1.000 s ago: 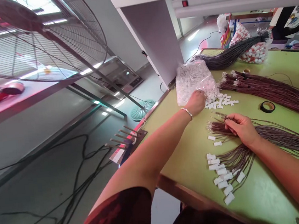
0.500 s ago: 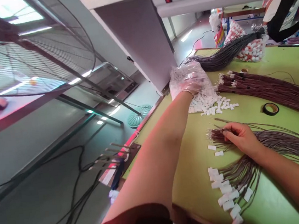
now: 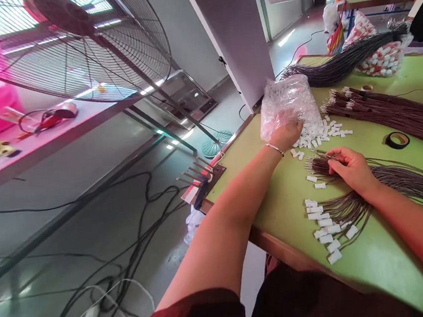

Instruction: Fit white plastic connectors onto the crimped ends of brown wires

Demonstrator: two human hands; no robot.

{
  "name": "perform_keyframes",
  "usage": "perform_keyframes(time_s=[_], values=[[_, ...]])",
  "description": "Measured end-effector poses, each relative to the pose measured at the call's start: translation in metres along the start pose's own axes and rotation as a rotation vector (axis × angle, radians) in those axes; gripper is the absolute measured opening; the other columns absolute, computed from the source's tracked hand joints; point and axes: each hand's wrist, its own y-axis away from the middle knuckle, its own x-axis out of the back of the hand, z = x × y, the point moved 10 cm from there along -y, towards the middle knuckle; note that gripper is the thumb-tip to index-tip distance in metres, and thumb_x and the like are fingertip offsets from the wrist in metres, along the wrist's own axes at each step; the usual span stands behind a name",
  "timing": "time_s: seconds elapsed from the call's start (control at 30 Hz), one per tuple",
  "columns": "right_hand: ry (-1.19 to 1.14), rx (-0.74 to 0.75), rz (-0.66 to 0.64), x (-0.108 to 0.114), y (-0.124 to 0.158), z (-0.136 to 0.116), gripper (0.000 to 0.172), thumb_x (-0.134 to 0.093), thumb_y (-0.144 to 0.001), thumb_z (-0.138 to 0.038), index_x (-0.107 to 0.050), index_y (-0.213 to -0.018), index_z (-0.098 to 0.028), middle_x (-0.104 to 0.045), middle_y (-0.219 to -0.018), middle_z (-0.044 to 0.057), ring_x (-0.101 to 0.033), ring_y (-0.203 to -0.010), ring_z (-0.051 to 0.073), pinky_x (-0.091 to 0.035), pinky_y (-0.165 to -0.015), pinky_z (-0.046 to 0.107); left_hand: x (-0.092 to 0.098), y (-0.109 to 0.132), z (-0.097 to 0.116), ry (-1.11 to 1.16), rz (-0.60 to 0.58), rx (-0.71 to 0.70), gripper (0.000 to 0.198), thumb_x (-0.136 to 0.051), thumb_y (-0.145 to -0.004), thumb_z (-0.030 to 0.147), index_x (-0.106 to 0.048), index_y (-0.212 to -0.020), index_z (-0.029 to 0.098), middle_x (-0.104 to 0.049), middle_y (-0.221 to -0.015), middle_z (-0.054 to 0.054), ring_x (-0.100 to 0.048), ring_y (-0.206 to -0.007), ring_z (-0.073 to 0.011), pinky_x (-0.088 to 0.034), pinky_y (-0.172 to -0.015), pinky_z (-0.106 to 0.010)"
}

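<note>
My left hand (image 3: pixel 287 129) is at the near edge of a clear plastic bag (image 3: pixel 284 95), over spilled white connector housings (image 3: pixel 331 128). Its fingers are bent and closed, partly hidden, so what they hold does not show. My right hand (image 3: pixel 352 169) pinches a brown wire close to its tip, above a bundle of brown wires (image 3: pixel 406 178) with bare metal terminals. Two loose white housings lie just left of that bundle. Below, several wires fan out with white housings (image 3: pixel 327 229) on their ends.
More brown wires (image 3: pixel 391 109) and a roll of black tape (image 3: pixel 397 140) lie to the right. Behind are a grey wire bundle (image 3: pixel 348 63) and a bag of red and white parts (image 3: pixel 382 60). Metal prongs (image 3: pixel 198 172) stick out at the table's left edge. A fan (image 3: pixel 108 43) stands left.
My left hand has drawn back from on the bag to its near edge, its fingers now bent. A few white housings lie apart nearer me. My right hand stays at the wire ends. The view has shifted.
</note>
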Motion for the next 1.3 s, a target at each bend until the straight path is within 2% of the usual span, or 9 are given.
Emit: perform_keyframes(time_s=[0.17,0.3,0.37,0.47,0.57,0.73,0.97,1.13,1.3], values=[[0.059,0.038,0.074,0.005,0.001,-0.003,0.018,-0.060,-0.068,-0.035,-0.062,-0.071,-0.018,-0.060,-0.060,0.000,-0.052,-0.055,0.012,-0.042,-0.057,0.026,0.007,0.032,0.009,-0.022,-0.001,-0.004,0.042,-0.038,-0.094,0.040,-0.056,-0.128,0.021,-0.037,-0.147,-0.011,-0.032,-0.136,-0.0317,-0.029,-0.109,-0.048],[0.072,0.033,0.071,0.005,0.001,-0.004,0.019,-0.059,-0.068,-0.036,-0.061,-0.070,-0.017,-0.059,-0.061,0.000,-0.051,-0.057,0.012,-0.042,-0.058,0.026,0.018,0.056,0.012,0.055,0.028,-0.143,0.045,-0.047,-0.091,0.038,-0.053,-0.132,0.021,-0.031,-0.151,-0.013,-0.026,-0.139,-0.0324,-0.026,-0.110,-0.049],[0.067,0.029,0.064,0.005,0.001,-0.003,0.019,-0.060,-0.069,-0.036,-0.061,-0.071,-0.017,-0.059,-0.061,0.000,-0.050,-0.057,0.012,-0.041,-0.058,0.026,0.028,0.068,0.015,0.155,0.037,-0.206,0.039,-0.047,-0.091,0.033,-0.058,-0.127,0.022,-0.038,-0.148,-0.012,-0.034,-0.136,-0.0275,-0.029,-0.109,-0.045],[0.057,0.026,0.073,0.007,0.000,-0.001,0.020,-0.059,-0.070,-0.037,-0.062,-0.072,-0.016,-0.058,-0.061,0.000,-0.049,-0.057,0.012,-0.040,-0.057,0.026,0.050,0.081,0.009,0.290,0.098,-0.131,0.030,-0.045,-0.092,0.027,-0.067,-0.111,0.022,-0.061,-0.123,-0.010,-0.053,-0.117,-0.0202,-0.038,-0.102,-0.038],[0.041,0.024,0.091,0.009,-0.001,0.000,0.021,-0.059,-0.071,-0.037,-0.062,-0.072,-0.016,-0.058,-0.062,0.000,-0.048,-0.057,0.012,-0.039,-0.057,0.025,0.064,0.092,0.001,0.320,0.148,0.045,0.021,-0.053,-0.087,0.026,-0.071,-0.096,0.019,-0.068,-0.094,-0.008,-0.060,-0.095,-0.0199,-0.045,-0.092,-0.036],[0.039,0.024,0.099,0.009,0.000,-0.003,0.021,-0.059,-0.069,-0.037,-0.062,-0.069,-0.016,-0.057,-0.060,0.000,-0.047,-0.056,0.012,-0.039,-0.056,0.025,0.033,0.107,0.023,0.253,-0.138,0.019,0.025,-0.052,-0.083,0.016,-0.070,-0.100,0.015,-0.064,-0.094,-0.010,-0.060,-0.084,-0.0199,-0.048,-0.082,-0.034],[0.033,0.029,0.071,0.006,0.001,-0.004,0.021,-0.059,-0.069,-0.037,-0.062,-0.071,-0.016,-0.059,-0.063,0.000,-0.050,-0.059,0.013,-0.041,-0.059,0.026,0.027,0.110,0.029,0.200,-0.171,0.000,0.019,-0.052,-0.080,0.014,-0.069,-0.087,0.015,-0.064,-0.091,-0.009,-0.060,-0.083,-0.0204,-0.047,-0.080,-0.033],[0.050,0.012,0.080,0.006,0.001,-0.004,0.023,-0.060,-0.069,-0.039,-0.062,-0.069,-0.016,-0.057,-0.060,-0.001,-0.047,-0.055,0.012,-0.040,-0.055,0.025,0.046,0.105,0.010,0.724,-0.091,0.298,0.025,-0.065,-0.071,0.016,-0.068,-0.095,0.013,-0.057,-0.067,0.000,-0.049,-0.054,-0.0088,-0.041,-0.052,-0.023],[0.048,0.028,0.112,0.011,0.007,-0.013,0.024,-0.061,-0.069,-0.040,-0.064,-0.068,-0.016,-0.058,-0.059,0.000,-0.047,-0.055,0.012,-0.041,-0.056,0.026,0.017,0.111,0.034,1.405,-0.227,0.567,0.015,-0.072,-0.067,0.013,-0.068,-0.082,0.010,-0.060,-0.064,0.000,-0.052,-0.051,-0.0044,-0.045,-0.052,-0.017]])
